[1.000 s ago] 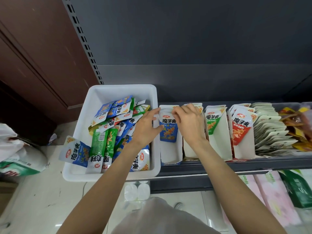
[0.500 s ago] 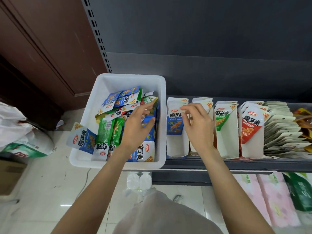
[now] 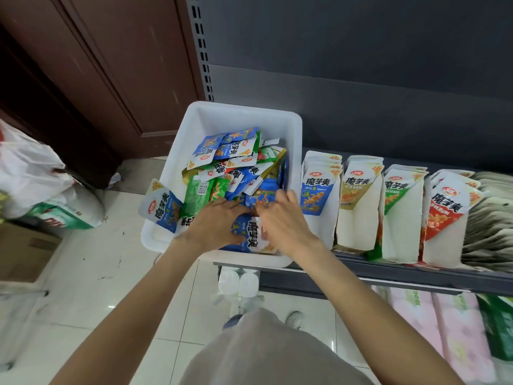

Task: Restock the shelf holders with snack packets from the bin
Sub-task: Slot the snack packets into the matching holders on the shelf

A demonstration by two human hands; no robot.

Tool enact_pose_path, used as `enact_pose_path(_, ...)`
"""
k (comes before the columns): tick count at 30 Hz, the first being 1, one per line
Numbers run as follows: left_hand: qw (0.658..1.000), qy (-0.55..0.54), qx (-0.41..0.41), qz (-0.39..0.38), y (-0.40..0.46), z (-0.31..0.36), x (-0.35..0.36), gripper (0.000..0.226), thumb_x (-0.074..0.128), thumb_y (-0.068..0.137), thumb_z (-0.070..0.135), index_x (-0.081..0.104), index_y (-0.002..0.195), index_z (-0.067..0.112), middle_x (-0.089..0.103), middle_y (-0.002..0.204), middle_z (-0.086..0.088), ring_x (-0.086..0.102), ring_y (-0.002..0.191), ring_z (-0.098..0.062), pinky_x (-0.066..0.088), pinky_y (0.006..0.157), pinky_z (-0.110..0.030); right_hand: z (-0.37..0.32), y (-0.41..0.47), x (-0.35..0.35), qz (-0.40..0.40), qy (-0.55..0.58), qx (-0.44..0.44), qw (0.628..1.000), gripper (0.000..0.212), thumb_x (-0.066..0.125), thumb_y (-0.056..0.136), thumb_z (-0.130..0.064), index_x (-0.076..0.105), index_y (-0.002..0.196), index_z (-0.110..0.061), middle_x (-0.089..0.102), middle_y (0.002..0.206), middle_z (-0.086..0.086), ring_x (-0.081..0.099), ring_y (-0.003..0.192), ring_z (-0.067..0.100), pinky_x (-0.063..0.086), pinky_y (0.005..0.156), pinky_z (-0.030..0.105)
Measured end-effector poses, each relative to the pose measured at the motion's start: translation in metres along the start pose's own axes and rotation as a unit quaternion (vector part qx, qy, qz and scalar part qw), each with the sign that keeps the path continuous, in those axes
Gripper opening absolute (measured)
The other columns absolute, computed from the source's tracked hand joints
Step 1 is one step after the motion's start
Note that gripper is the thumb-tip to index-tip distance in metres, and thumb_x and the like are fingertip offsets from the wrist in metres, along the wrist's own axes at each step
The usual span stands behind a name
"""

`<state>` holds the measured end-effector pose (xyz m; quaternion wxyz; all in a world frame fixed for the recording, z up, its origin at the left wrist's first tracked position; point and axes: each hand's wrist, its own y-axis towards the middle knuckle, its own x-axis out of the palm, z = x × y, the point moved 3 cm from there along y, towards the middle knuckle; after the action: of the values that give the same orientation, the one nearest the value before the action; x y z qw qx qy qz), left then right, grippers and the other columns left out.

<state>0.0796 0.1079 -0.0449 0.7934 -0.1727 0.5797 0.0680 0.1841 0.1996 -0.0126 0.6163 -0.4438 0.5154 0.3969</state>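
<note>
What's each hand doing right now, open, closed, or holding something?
Left hand: in the white plastic bin, fingers on the snack packets; grip cannot be told.
Right hand: also on the packets; grip cannot be told.

Single head-worn wide-angle view, looking steeply down and forward from close above.

The camera hangs over the white rectangular plastic bin [image 3: 244,115], which sits at the left end of the dark grey metal shelf [image 3: 416,275]; the shelf's front edge runs across the right half, bowed by the lens. The glossy pale tiled floor [image 3: 91,273] fills the lower left.
</note>
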Motion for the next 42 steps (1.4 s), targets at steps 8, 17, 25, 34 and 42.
enact_pose_path(8,0.974,-0.193,-0.015,0.118,0.007,-0.006,-0.015,0.028,0.074,0.079,0.033,0.061,0.101,0.022,0.064,0.091,0.012,0.062,0.081,-0.005,0.054,0.071,-0.029,0.034,-0.013,-0.019,0.143,0.224,0.134,0.955,0.022,0.048,0.097,-0.034,0.056,0.109,-0.016,0.068,0.095,0.004,0.064,0.087,0.021,0.039,0.062,0.026)
enact_pose_path(17,0.892,-0.384,0.031,0.237,0.018,0.047,-0.064,0.011,0.069,0.084,0.015,0.06,0.085,0.021,0.063,0.08,0.015,0.059,0.076,-0.001,0.047,0.071,-0.018,0.083,-0.052,-0.06,0.225,0.382,0.164,0.881,0.018,0.069,0.085,-0.024,0.064,0.101,-0.017,0.066,0.085,-0.007,0.057,0.069,0.009,0.043,0.056,0.022)
enact_pose_path(25,0.903,-0.358,-0.027,0.236,0.053,0.085,-0.048,0.047,0.072,0.08,0.023,0.053,0.123,0.022,0.058,0.116,0.005,0.054,0.101,-0.009,0.047,0.087,-0.028,0.14,-0.11,-0.078,0.333,0.309,0.24,0.858,0.009,0.061,0.091,-0.021,0.061,0.096,-0.013,0.057,0.076,-0.01,0.05,0.058,0.0,0.036,0.055,0.022)
enact_pose_path(34,0.964,-0.222,-0.058,0.137,0.068,0.083,-0.007,0.072,0.071,0.079,0.029,0.035,0.142,0.022,0.049,0.133,-0.002,0.043,0.123,-0.019,0.04,0.098,-0.034,0.123,-0.055,-0.042,0.165,0.166,0.198,0.952,0.018,0.057,0.091,-0.018,0.063,0.109,-0.019,0.067,0.104,0.003,0.061,0.096,0.029,0.032,0.063,0.029)
enact_pose_path(42,0.964,-0.215,-0.055,0.147,0.067,0.083,-0.008,0.067,0.069,0.081,0.026,0.038,0.14,0.02,0.049,0.132,-0.003,0.041,0.124,-0.019,0.035,0.1,-0.03,0.122,-0.033,-0.019,0.159,0.118,0.165,0.966,0.019,0.056,0.089,-0.008,0.068,0.101,-0.015,0.069,0.099,0.005,0.063,0.092,0.027,0.045,0.065,0.03)
